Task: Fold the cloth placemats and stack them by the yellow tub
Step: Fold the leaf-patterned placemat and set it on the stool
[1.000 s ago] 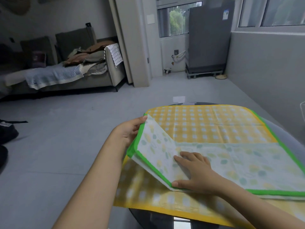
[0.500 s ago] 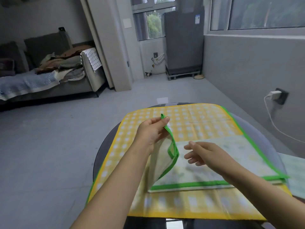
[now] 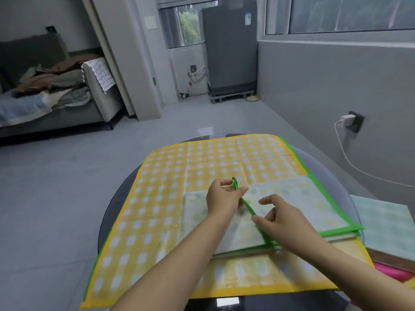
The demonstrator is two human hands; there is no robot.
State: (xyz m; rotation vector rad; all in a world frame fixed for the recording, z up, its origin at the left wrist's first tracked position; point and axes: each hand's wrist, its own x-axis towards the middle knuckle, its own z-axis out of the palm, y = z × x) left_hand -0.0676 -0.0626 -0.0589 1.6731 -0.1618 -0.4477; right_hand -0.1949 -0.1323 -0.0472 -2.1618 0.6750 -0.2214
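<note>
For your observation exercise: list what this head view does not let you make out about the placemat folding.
- Yellow tub: not in view.
- Green-edged placemat: underside and layer count hidden by its own fold.
- Pale green cloth and pink item: cut off by the right edge.
- Right hand: motion-blurred, grip on the green edge unclear.

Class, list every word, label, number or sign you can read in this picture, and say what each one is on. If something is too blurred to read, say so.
No text here can be read.
Sticker on the grey fridge: blue and white, print too small and blurred.
Pale plate on the wall post: blank, as far as can be seen.
Green-edged placemat and yellow checked cloth: patterns only, no lettering.
</note>
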